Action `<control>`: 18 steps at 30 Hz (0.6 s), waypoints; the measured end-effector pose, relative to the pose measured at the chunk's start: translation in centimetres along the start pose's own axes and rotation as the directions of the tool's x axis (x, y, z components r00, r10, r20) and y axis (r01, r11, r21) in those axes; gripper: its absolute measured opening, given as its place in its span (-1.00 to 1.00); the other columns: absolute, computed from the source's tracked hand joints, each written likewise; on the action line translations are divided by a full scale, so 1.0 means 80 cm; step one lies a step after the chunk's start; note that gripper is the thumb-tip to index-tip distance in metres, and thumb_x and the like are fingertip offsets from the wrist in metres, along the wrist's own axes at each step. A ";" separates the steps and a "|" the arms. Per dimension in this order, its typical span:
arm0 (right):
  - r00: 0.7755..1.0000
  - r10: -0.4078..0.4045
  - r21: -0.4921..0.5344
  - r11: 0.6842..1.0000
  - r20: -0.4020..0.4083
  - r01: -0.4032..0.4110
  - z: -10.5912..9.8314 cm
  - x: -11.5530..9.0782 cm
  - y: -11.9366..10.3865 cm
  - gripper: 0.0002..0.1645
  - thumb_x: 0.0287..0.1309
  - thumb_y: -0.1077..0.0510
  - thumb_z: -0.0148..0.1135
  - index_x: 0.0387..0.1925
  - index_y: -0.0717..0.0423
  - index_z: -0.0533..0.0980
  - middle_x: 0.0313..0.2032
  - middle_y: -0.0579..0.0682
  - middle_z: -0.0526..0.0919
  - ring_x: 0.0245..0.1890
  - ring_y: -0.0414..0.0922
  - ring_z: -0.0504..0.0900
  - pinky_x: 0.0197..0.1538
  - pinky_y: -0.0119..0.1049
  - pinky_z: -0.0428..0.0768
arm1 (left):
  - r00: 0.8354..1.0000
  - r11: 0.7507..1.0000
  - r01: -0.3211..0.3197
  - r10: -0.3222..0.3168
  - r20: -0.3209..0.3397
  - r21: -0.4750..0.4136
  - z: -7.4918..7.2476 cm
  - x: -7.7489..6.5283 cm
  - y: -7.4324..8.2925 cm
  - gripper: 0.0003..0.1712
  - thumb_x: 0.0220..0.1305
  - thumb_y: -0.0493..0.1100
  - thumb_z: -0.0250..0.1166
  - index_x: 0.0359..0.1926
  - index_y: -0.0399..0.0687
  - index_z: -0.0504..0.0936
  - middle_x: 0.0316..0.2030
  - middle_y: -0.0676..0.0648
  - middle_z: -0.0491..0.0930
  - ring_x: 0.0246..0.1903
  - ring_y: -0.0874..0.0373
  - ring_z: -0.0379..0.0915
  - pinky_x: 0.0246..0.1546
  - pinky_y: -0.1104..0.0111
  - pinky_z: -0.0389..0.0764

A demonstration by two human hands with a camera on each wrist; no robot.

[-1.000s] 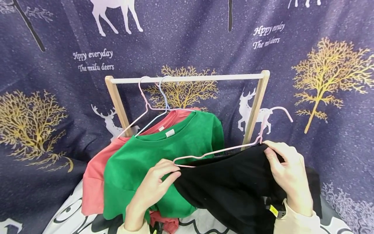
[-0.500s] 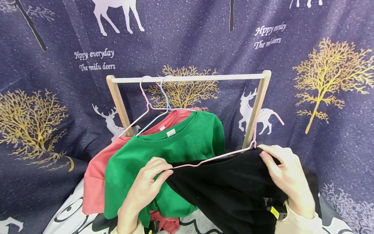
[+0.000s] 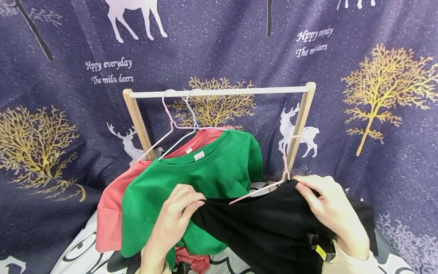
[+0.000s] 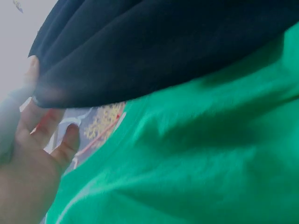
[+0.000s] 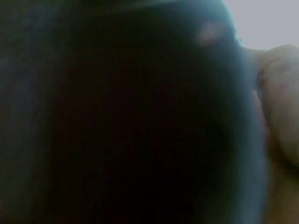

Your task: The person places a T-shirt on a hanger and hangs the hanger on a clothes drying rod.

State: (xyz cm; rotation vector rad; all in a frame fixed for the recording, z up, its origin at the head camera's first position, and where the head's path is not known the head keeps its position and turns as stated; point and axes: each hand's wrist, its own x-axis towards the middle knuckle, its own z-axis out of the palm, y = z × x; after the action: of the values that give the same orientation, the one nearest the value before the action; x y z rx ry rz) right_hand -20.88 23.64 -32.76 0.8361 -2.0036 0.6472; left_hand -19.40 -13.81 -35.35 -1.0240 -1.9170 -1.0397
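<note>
A black garment, seemingly a shirt [image 3: 260, 224], is stretched between both hands in the head view. My left hand [image 3: 174, 217] pinches its edge between thumb and fingers; the left wrist view shows the dark cloth [image 4: 140, 51] draped from those fingertips. With thumb and fingers, my right hand [image 3: 332, 209] pinches the other end of the edge, close to the neck of a pink hanger [image 3: 286, 173]. The hanger's left arm slopes down into the garment's opening, its tip hidden by the cloth. Dark, blurred fabric [image 5: 140, 116] fills most of the right wrist view.
Behind stands a rack with a white rail [image 3: 232, 91] and wooden posts [image 3: 301, 125]. A green T-shirt [image 3: 191, 182] on a blue hanger [image 3: 191, 110] and a coral T-shirt [image 3: 111, 213] on a pink hanger hang at its left. A patterned dark curtain [image 3: 219, 45] covers the background.
The pink hanger has shifted left and down, its left end sinking inside the black garment. Both hands keep their pinch; the right hand has moved slightly left and down.
</note>
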 end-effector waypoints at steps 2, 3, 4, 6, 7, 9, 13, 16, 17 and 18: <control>1.000 -0.018 0.012 1.000 0.001 0.018 0.004 0.002 -0.002 -0.59 0.40 -0.09 0.11 -0.21 0.13 0.70 -0.35 -0.05 0.73 -0.40 -0.11 0.63 -0.21 -0.33 0.41 | 1.000 1.000 -0.011 0.010 -0.008 -0.011 0.007 0.001 0.003 -0.83 0.31 -0.27 0.26 -0.13 0.04 0.69 -0.28 0.11 0.52 -0.14 0.13 0.38 -0.09 0.41 0.40; 1.000 -0.022 0.019 1.000 0.005 0.021 0.006 0.004 -0.004 -0.52 0.42 -0.14 0.04 -0.22 0.13 0.70 -0.35 -0.04 0.73 -0.39 -0.11 0.63 -0.19 -0.33 0.39 | 1.000 1.000 -0.008 0.008 -0.010 -0.014 0.010 0.001 0.004 -0.83 0.31 -0.27 0.27 -0.13 0.05 0.69 -0.28 0.09 0.50 -0.16 0.13 0.38 -0.11 0.42 0.40; 1.000 -0.023 0.027 0.999 0.007 0.023 0.008 0.005 -0.005 -0.47 0.43 -0.18 0.00 -0.22 0.14 0.69 -0.35 -0.04 0.73 -0.38 -0.11 0.62 -0.17 -0.35 0.38 | 1.000 1.000 0.000 0.000 -0.010 -0.018 0.013 0.001 0.005 -0.82 0.30 -0.27 0.27 -0.13 0.05 0.69 -0.27 0.08 0.48 -0.18 0.14 0.38 -0.13 0.43 0.40; 0.999 -0.033 0.028 0.999 -0.004 0.033 0.012 0.007 -0.008 -0.42 0.45 -0.20 -0.05 -0.22 0.15 0.69 -0.37 -0.05 0.71 -0.39 -0.12 0.60 -0.13 -0.35 0.33 | 1.000 0.999 0.019 -0.019 -0.006 -0.029 0.017 0.001 0.007 -0.80 0.25 -0.30 0.30 -0.14 0.04 0.70 -0.25 0.04 0.45 -0.23 0.16 0.38 -0.19 0.46 0.40; 0.999 -0.035 0.027 0.999 -0.008 0.035 0.014 0.008 -0.010 -0.42 0.45 -0.19 -0.06 -0.22 0.16 0.68 -0.38 -0.05 0.70 -0.39 -0.12 0.59 -0.10 -0.34 0.30 | 0.999 0.999 0.033 -0.033 0.000 -0.032 0.019 0.000 0.007 -0.78 0.23 -0.31 0.32 -0.14 0.04 0.70 -0.23 0.03 0.44 -0.25 0.17 0.39 -0.20 0.47 0.41; 0.999 -0.037 0.026 0.999 -0.027 0.037 0.017 0.009 -0.012 -0.43 0.45 -0.18 -0.05 -0.22 0.18 0.68 -0.42 -0.07 0.66 -0.41 -0.11 0.54 -0.08 -0.33 0.28 | 0.999 0.998 0.051 -0.050 0.015 -0.034 0.022 0.000 0.007 -0.76 0.19 -0.34 0.35 -0.15 0.04 0.71 -0.20 0.02 0.43 -0.26 0.19 0.40 -0.21 0.49 0.42; 0.994 -0.062 0.011 0.998 -0.093 0.063 0.022 0.011 -0.014 -0.46 0.43 -0.16 0.00 -0.24 0.19 0.68 -0.48 -0.07 0.60 -0.44 -0.07 0.46 -0.11 -0.27 0.25 | 0.997 0.998 0.059 -0.058 0.042 -0.020 0.027 0.000 0.002 -0.76 0.17 -0.34 0.37 -0.17 0.05 0.71 -0.17 0.04 0.45 -0.23 0.20 0.42 -0.18 0.50 0.44; 0.987 -0.091 0.003 0.996 -0.134 0.093 0.026 0.013 -0.014 -0.48 0.43 -0.14 0.03 -0.27 0.19 0.68 -0.48 -0.05 0.61 -0.46 -0.07 0.47 -0.13 -0.24 0.25 | 0.996 0.997 0.077 -0.076 0.051 -0.016 0.030 -0.001 -0.002 -0.80 0.22 -0.31 0.36 -0.17 0.06 0.71 -0.16 0.07 0.46 -0.21 0.23 0.43 -0.18 0.51 0.44; 0.986 -0.097 0.004 0.995 -0.138 0.098 0.026 0.013 -0.014 -0.48 0.43 -0.14 0.03 -0.28 0.19 0.68 -0.48 -0.05 0.61 -0.46 -0.08 0.48 -0.13 -0.24 0.25 | 0.993 0.994 0.106 -0.105 0.054 -0.011 0.031 -0.001 -0.003 -0.80 0.23 -0.29 0.36 -0.16 0.09 0.70 -0.15 0.10 0.46 -0.21 0.23 0.44 -0.22 0.51 0.46; 0.985 -0.100 0.003 0.995 -0.143 0.101 0.027 0.014 -0.014 -0.49 0.43 -0.13 0.03 -0.29 0.19 0.68 -0.48 -0.05 0.62 -0.47 -0.09 0.49 -0.13 -0.24 0.24 | 0.987 0.989 0.148 -0.148 0.059 -0.003 0.031 -0.002 -0.003 -0.80 0.24 -0.25 0.36 -0.14 0.11 0.69 -0.14 0.11 0.46 -0.19 0.22 0.45 -0.25 0.49 0.48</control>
State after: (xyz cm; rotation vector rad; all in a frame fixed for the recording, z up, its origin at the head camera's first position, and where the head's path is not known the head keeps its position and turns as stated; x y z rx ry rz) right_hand -21.59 21.09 -32.76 0.8669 -1.8186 0.6422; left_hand -20.10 -11.73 -36.62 -0.9371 -2.0636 -1.1113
